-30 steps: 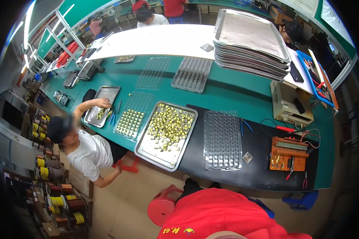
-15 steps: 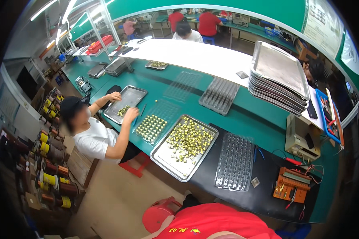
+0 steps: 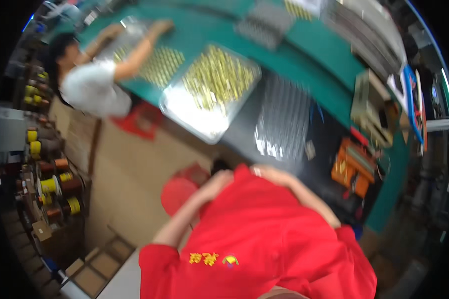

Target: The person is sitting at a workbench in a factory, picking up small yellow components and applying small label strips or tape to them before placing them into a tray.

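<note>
Both my hands are at the lower front of my red shirt (image 3: 264, 219), smeared by motion. My left hand (image 3: 220, 182) touches the shirt's left side near the hem, its fingers too blurred to read. On the other side, my right hand (image 3: 270, 175) lies against the hem, fingers partly hidden and blurred. Whether either hand grips the cloth I cannot tell. Beyond them on the bench are a metal tray (image 3: 177, 107) of small yellow-wrapped parts (image 3: 217, 77) and a clear plastic blister tray (image 3: 283, 117) on a black mat.
A co-worker (image 3: 92, 82) sits at the left, arms over the green bench. A red stool (image 3: 179, 194) stands beside me. To the right are an orange tool holder (image 3: 353, 167), a beige instrument (image 3: 371, 107) and a blue-edged tray (image 3: 411, 99). Wire spools (image 3: 50, 187) fill the far left.
The view has tilted down and blurred, so the bench sits higher in the picture. My forearms and both hands have come into view at the shirt's hem.
</note>
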Demonstrator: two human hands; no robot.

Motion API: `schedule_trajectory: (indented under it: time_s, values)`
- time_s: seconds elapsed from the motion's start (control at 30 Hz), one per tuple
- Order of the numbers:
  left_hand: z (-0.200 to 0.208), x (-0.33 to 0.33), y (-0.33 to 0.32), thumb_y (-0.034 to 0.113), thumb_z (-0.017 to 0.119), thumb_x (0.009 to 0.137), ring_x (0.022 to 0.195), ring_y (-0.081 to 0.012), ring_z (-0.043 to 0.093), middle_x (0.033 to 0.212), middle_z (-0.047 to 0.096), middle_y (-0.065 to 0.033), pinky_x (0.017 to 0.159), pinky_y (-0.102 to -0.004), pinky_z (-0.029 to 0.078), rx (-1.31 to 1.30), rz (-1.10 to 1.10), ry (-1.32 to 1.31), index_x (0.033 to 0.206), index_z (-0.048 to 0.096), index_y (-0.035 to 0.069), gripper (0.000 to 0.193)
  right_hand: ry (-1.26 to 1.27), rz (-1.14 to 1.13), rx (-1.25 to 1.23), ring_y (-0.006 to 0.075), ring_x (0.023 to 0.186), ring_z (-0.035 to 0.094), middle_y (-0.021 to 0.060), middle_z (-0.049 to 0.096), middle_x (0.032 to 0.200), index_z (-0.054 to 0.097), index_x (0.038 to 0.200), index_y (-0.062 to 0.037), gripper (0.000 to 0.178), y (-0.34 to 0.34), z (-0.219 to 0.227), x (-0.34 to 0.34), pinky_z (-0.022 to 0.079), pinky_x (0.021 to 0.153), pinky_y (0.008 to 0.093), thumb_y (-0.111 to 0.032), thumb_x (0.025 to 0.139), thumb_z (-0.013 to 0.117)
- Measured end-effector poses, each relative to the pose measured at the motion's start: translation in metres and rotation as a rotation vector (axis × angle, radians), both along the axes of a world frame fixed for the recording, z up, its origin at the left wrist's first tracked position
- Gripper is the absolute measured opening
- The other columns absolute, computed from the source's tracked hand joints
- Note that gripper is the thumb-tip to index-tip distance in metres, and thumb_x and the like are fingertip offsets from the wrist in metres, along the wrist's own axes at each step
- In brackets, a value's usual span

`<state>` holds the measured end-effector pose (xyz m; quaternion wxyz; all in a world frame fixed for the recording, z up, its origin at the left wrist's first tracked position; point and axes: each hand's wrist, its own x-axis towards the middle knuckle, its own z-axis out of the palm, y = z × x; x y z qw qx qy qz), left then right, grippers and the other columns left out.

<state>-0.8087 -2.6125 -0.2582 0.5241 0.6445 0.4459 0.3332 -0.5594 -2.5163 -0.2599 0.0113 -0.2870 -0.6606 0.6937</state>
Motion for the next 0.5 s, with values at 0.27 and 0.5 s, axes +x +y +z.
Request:
schedule_trajectory:
  time_s: [0.27,0.5]
  values:
    - [0.058,-0.014,-0.008,0.007,0.051,0.091,0.096,-0.0165,0.056,0.102,0.056,-0.0067,0.081,-0.0267,0.046,-0.396,0.191,0.146,0.108,0.056,0.005,0.018,-0.13,-0.2,0.161,0.0084,0.074,0.053,0.0028,0.06,0.084,0.062,0.092,-0.0052,0.013,0.005,0.063,-0.011,0.042,0.063,0.0244,-0.014,0.082,0.065]
    - [0.071,-0.019,-0.01,0.004,0.053,0.089,0.091,-0.0158,0.056,0.096,0.057,-0.0063,0.08,-0.0262,0.045,-0.297,0.156,0.243,0.1,0.055,0.003,0.011,-0.217,-0.163,-0.123,0.0116,0.081,0.057,0.0046,0.061,0.084,0.06,0.096,-0.0027,0.025,0.003,0.049,0.016,0.045,0.074,0.0273,-0.026,0.088,0.059]
